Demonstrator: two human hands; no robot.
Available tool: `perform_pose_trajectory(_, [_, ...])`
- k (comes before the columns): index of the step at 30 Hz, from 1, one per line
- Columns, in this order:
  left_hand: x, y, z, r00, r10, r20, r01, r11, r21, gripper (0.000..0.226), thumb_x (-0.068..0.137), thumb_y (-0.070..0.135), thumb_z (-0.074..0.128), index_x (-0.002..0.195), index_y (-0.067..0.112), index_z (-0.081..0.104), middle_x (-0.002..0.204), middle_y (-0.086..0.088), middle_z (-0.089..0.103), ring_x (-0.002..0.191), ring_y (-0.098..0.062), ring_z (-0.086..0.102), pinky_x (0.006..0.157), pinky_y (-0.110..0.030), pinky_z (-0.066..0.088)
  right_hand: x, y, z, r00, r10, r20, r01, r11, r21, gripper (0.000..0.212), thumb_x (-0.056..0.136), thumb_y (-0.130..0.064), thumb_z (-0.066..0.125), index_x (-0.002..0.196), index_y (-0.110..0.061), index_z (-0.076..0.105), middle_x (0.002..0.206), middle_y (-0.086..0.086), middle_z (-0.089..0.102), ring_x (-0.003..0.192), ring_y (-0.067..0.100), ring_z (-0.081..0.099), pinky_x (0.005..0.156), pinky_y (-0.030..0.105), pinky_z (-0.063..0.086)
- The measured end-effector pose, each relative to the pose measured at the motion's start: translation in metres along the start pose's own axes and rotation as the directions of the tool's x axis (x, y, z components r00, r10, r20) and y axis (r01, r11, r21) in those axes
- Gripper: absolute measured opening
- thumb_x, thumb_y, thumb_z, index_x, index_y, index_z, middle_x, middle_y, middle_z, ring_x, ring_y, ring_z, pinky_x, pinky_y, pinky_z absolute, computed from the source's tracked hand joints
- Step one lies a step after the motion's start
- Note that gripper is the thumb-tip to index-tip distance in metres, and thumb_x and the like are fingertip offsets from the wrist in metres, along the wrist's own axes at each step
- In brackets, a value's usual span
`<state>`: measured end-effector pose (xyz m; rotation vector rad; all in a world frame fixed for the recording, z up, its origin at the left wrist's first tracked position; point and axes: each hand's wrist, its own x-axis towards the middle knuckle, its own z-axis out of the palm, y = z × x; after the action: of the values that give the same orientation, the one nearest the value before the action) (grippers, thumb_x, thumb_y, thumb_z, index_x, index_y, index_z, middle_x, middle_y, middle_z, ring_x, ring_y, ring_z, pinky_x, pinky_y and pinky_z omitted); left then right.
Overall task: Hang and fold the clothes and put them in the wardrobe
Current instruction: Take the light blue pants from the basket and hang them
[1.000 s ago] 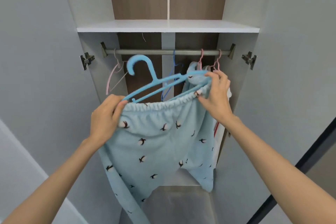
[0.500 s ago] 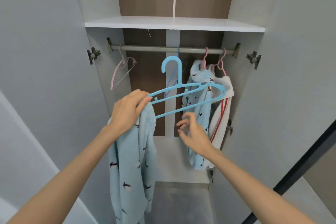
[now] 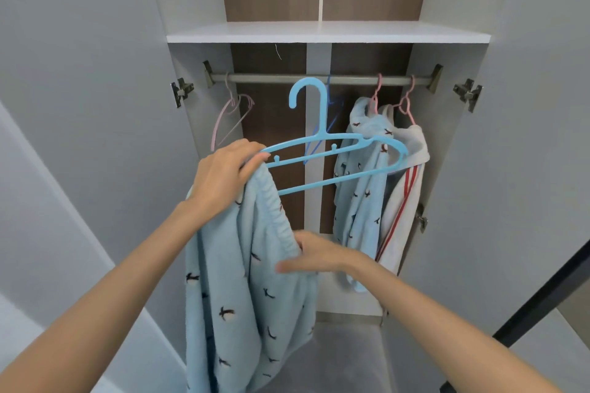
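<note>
Wardrobe (image 3: 329, 38) rail (image 3: 271, 78) carries a patterned blue top (image 3: 360, 195) and a white garment (image 3: 412, 175) on pink hangers (image 3: 376, 92). In front of the rail, the left hand (image 3: 223, 179) grips a blue hanger (image 3: 326, 118) together with the trousers (image 3: 242, 297). The right hand (image 3: 322, 257) meets their waistband, too blurred to tell its grip.

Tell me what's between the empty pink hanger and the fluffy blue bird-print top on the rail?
In the head view, an empty thin dark-blue hanger hangs there, and the big light-blue plastic hanger held by the left hand is up in front.
</note>
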<state>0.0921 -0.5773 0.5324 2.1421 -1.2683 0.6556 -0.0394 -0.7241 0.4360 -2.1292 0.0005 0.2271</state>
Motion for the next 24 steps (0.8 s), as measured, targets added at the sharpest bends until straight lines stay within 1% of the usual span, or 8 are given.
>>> perform_pose_trajectory(3, [-0.005, -0.006, -0.004, 1.0, -0.028, -0.005, 0.028, 0.999, 0.041, 0.026, 0.098, 0.036, 0.044, 0.107, 0.024, 0.064, 0.093, 0.009, 0.062, 0.08, -0.008, 0.054, 0.06, -0.021, 0.039, -0.005, 0.031, -0.002, 0.96, 0.242, 0.143, -0.203, 0.948, -0.246, 0.043, 0.087, -0.033, 0.066, 0.126, -0.02, 0.056, 0.125, -0.003, 0.061, 0.109, 0.014, 0.058, 0.095, 0.03, 0.05])
perform_pose_trajectory(5, [-0.009, -0.013, -0.004, 0.999, -0.041, 0.012, 0.04, 0.998, 0.052, 0.026, 0.099, 0.037, 0.042, 0.107, 0.025, 0.064, 0.093, 0.009, 0.062, 0.081, -0.011, 0.055, 0.061, -0.027, 0.043, -0.012, 0.051, -0.009, 0.892, 0.422, 0.161, -0.324, 0.846, -0.424, 0.051, 0.087, -0.036, 0.061, 0.134, -0.018, 0.05, 0.13, 0.003, 0.057, 0.114, 0.023, 0.056, 0.099, 0.04, 0.049])
perform_pose_trajectory(7, [-0.014, -0.02, -0.001, 0.998, -0.058, 0.034, 0.055, 0.997, 0.062, 0.027, 0.098, 0.038, 0.042, 0.107, 0.025, 0.064, 0.094, 0.008, 0.062, 0.08, -0.011, 0.054, 0.059, -0.025, 0.04, -0.02, 0.065, -0.021, 0.821, 0.56, 0.117, -0.405, 0.713, -0.573, 0.051, 0.092, -0.033, 0.053, 0.138, -0.015, 0.045, 0.134, 0.006, 0.054, 0.117, 0.025, 0.053, 0.102, 0.039, 0.045])
perform_pose_trajectory(9, [-0.019, -0.024, 0.005, 0.995, -0.087, 0.05, 0.084, 0.995, 0.054, 0.028, 0.098, 0.039, 0.041, 0.107, 0.026, 0.064, 0.093, 0.009, 0.061, 0.078, -0.01, 0.052, 0.057, -0.022, 0.035, -0.029, 0.075, -0.033, 0.771, 0.637, -0.01, -0.497, 0.592, -0.635, 0.044, 0.097, -0.028, 0.042, 0.139, -0.015, 0.042, 0.134, 0.006, 0.052, 0.121, 0.025, 0.05, 0.106, 0.039, 0.037])
perform_pose_trajectory(12, [-0.025, -0.023, 0.016, 0.991, -0.095, 0.097, 0.091, 0.995, 0.038, 0.025, 0.097, 0.039, 0.043, 0.106, 0.028, 0.064, 0.09, 0.012, 0.058, 0.077, -0.008, 0.049, 0.059, -0.023, 0.033, -0.042, 0.084, -0.048, 0.762, 0.599, -0.247, -0.591, 0.485, -0.644, 0.04, 0.097, -0.022, 0.036, 0.137, -0.023, 0.041, 0.128, 0.002, 0.054, 0.124, 0.024, 0.045, 0.11, 0.05, 0.017])
perform_pose_trajectory(14, [-0.028, -0.024, 0.019, 0.991, -0.062, 0.122, 0.057, 0.997, 0.042, 0.024, 0.096, 0.039, 0.045, 0.105, 0.028, 0.064, 0.087, 0.015, 0.054, 0.077, -0.007, 0.049, 0.058, -0.02, 0.033, -0.045, 0.09, -0.06, 0.764, 0.529, -0.37, -0.627, 0.473, -0.619, 0.042, 0.097, -0.021, 0.037, 0.139, -0.025, 0.041, 0.135, 0.001, 0.05, 0.13, 0.023, 0.04, 0.111, 0.054, 0.014])
perform_pose_trajectory(19, [-0.028, -0.029, 0.03, 0.98, 0.056, 0.19, -0.067, 0.996, 0.056, 0.042, 0.092, 0.059, 0.031, 0.103, 0.034, 0.063, 0.08, 0.019, 0.047, 0.071, -0.008, 0.049, 0.053, -0.023, 0.032, -0.061, 0.097, -0.092, 0.734, 0.459, -0.502, -0.679, 0.454, -0.577, 0.043, 0.097, -0.034, 0.037, 0.138, -0.026, 0.045, 0.152, 0.002, 0.027, 0.143, 0.021, 0.015, 0.113, 0.06, 0.011])
perform_pose_trajectory(24, [-0.028, -0.028, 0.05, 0.971, 0.139, 0.196, -0.182, 0.957, 0.224, 0.064, 0.096, 0.059, 0.012, 0.092, 0.029, 0.068, 0.073, 0.009, 0.054, 0.054, -0.016, 0.06, 0.038, -0.014, 0.02, -0.062, 0.071, -0.103, 0.74, 0.224, -0.635, -0.658, 0.438, -0.612, 0.032, 0.094, -0.034, 0.044, 0.117, -0.021, 0.062, 0.146, 0.007, 0.031, 0.143, 0.021, 0.012, 0.115, 0.057, 0.005])
